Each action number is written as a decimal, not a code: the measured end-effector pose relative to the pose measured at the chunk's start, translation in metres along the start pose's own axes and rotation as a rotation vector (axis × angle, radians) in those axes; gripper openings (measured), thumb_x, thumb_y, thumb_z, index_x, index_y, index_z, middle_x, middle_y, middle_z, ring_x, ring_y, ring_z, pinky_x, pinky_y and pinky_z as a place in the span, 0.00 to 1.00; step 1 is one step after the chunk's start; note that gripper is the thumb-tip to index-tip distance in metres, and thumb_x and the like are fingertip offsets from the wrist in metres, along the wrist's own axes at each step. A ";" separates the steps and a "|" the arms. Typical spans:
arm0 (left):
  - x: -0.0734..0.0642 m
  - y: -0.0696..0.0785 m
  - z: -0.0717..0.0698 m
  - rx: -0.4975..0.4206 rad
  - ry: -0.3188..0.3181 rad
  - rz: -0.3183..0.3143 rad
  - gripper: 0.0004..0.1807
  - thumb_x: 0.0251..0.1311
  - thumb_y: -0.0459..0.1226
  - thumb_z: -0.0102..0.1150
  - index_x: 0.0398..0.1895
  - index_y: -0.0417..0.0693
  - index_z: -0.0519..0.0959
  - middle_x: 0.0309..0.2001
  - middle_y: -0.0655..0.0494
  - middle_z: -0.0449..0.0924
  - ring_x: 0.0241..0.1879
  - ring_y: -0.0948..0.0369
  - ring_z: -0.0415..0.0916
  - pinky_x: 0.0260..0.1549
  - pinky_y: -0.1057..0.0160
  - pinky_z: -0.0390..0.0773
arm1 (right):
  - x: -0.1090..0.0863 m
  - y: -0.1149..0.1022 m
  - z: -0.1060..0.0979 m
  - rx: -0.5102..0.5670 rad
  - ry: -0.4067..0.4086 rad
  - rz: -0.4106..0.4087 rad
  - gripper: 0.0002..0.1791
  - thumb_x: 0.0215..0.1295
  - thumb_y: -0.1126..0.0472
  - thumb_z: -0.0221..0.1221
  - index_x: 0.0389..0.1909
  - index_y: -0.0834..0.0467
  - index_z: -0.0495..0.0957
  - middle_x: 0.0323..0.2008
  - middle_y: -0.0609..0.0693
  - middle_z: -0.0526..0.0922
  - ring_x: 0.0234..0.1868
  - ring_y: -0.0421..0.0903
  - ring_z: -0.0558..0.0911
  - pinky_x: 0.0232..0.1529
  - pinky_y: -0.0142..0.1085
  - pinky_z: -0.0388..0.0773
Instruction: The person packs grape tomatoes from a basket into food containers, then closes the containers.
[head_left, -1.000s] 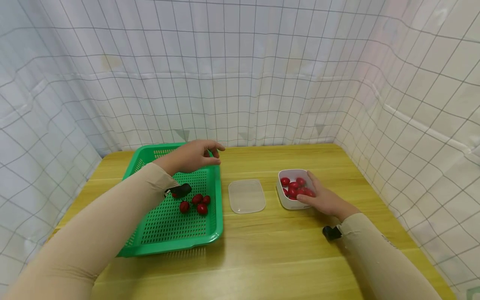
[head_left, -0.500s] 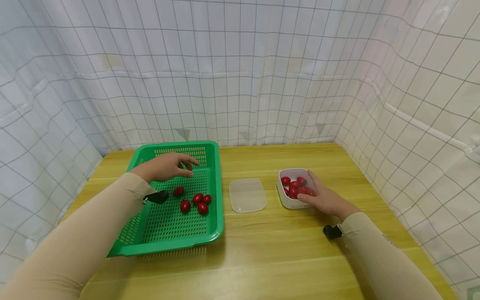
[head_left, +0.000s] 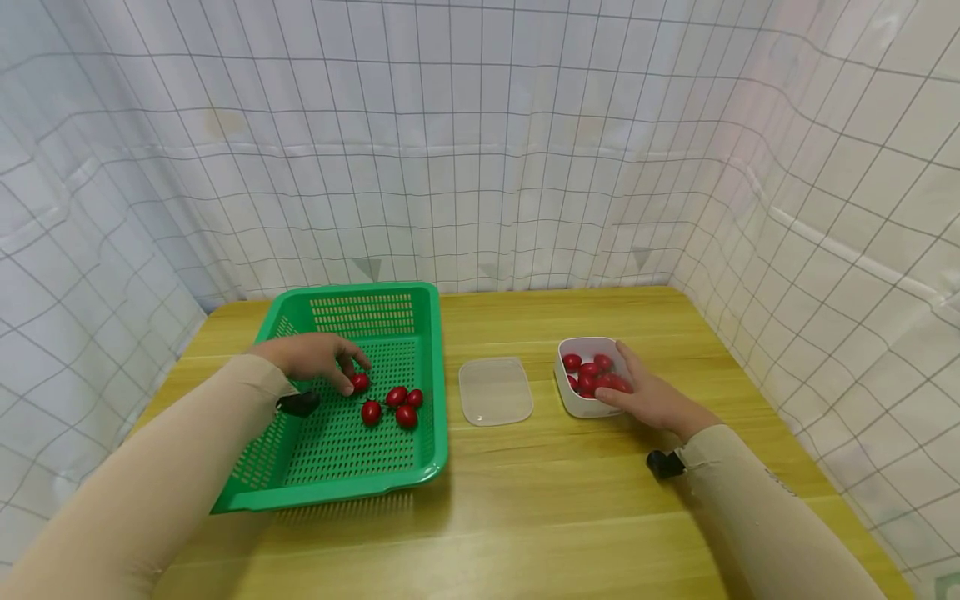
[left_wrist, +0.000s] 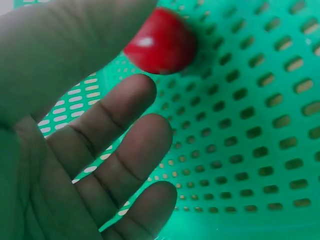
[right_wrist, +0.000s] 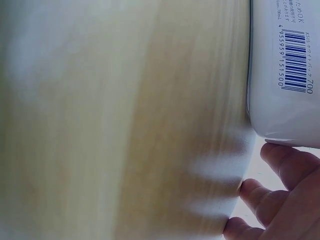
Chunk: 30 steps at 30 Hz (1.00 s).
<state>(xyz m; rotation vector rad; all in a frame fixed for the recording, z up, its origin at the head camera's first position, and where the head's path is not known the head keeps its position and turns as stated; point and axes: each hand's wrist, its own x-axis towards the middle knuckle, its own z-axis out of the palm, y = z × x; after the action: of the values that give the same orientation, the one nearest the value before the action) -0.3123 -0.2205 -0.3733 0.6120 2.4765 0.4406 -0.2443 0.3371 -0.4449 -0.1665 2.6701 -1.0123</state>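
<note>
A small red oval tomato [head_left: 362, 382] lies inside a green perforated plastic basket [head_left: 438, 367], left of the middle of its floor. The left hand [head_left: 311, 357] is over it, thumb and fingers loosely bent and parted about the tomato; I cannot tell whether they touch it. In the left wrist view the hand hides part of its skin. Four more red tomatoes [head_left: 407, 417] sit close together toward the basket's right edge, whose raised wall stands between them and the bench. The beige left sleeve [head_left: 195, 450] covers the basket's left edge.

Just beyond the basket's right edge, a translucent square plastic lid [head_left: 496, 392] lies flat on the yellow wooden bench [head_left: 510, 508], between basket and box. Toward the bench's right edge, a white square plastic box [head_left: 579, 407] stands upright, with several red tomatoes inside. The right hand [head_left: 656, 404] holds its near right corner, thumb reaching over the rim. A white gridded curtain [head_left: 480, 167] rises behind the bench's far edge.
</note>
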 end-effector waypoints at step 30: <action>0.010 0.011 0.017 0.032 0.013 -0.002 0.17 0.65 0.40 0.72 0.55 0.51 0.84 0.50 0.54 0.85 0.50 0.56 0.80 0.54 0.48 0.80 | -0.001 -0.001 0.000 -0.003 -0.008 0.009 0.66 0.67 0.28 0.60 0.86 0.50 0.27 0.84 0.67 0.43 0.81 0.74 0.51 0.78 0.71 0.49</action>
<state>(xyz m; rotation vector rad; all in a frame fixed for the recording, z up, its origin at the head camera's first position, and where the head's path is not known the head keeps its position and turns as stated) -0.3064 -0.2034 -0.3869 0.6215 2.5003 0.4061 -0.2432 0.3367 -0.4436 -0.1588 2.6631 -1.0022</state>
